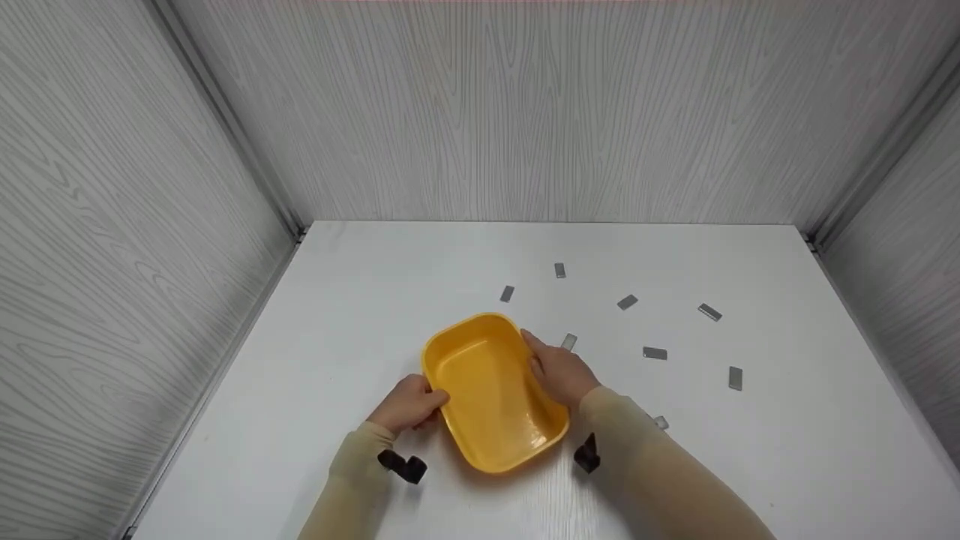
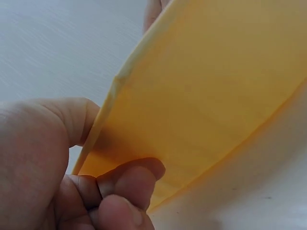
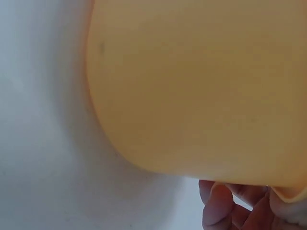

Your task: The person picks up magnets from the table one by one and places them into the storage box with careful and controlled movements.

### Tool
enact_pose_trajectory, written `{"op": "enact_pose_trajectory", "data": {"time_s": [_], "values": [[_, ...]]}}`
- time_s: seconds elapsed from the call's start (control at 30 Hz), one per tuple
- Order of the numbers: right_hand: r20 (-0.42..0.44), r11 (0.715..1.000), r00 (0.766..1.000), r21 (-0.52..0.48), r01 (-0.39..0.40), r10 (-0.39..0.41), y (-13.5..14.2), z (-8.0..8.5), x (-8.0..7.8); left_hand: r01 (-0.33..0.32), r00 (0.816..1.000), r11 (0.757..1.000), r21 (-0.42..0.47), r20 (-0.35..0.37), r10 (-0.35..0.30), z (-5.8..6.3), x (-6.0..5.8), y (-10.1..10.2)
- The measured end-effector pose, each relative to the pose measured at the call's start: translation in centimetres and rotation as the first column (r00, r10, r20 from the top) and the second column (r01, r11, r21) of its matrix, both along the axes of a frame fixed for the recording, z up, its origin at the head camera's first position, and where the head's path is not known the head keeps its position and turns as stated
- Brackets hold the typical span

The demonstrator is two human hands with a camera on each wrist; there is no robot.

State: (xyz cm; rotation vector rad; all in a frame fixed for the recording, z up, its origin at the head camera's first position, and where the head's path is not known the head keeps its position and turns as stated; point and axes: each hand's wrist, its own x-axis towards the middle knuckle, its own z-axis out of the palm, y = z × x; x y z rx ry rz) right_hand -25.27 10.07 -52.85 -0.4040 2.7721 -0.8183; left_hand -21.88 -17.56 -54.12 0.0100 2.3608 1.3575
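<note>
A yellow plastic tray (image 1: 487,382) with rounded corners and nothing in it is held between both hands close over the white table. My left hand (image 1: 409,405) pinches its left rim, the thumb over the edge. In the left wrist view, the fingers (image 2: 132,184) of that hand are curled against the outer wall of the tray (image 2: 216,96). My right hand (image 1: 562,371) grips the right rim, with part of that side hidden behind it. The right wrist view is mostly filled by the tray's outside (image 3: 192,86), with curled fingers (image 3: 218,206) at its lower edge.
Several small grey rectangular pieces lie scattered on the white table (image 1: 337,300), among them one behind the tray (image 1: 507,293), one to the right (image 1: 655,352) and one beside the right sleeve (image 1: 661,422). Pale wood-grain panels (image 1: 525,112) wall the table at the back and sides.
</note>
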Motion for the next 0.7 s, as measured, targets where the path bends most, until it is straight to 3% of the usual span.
{"op": "enact_pose_trajectory", "data": {"time_s": [0.2, 0.4, 0.53, 0.7], "values": [[-0.006, 1.0, 1.0, 0.004, -0.028, 0.028, 0.2, -0.1, -0.1, -0.049, 0.999, 0.998, -0.036, -0.012, 0.049, -0.2, 0.5, 0.3], [0.062, 0.997, 0.998, -0.076, -0.028, 0.033, 0.6, 0.0, -0.3, -0.057, 0.998, 0.997, -0.059, 0.0, 0.057, 0.3, 1.0, -0.1], [0.091, 0.991, 0.995, -0.131, -0.019, 0.032, 1.4, 0.4, -0.1, -0.051, 0.997, 0.994, -0.095, -0.057, 0.046, 0.4, 1.3, -0.7], [0.092, 0.98, 0.995, -0.201, -0.014, 0.033, 2.9, 2.2, 0.3, -0.101, 0.989, 0.989, -0.111, -0.119, 0.088, 1.3, 1.3, -1.1]]}}
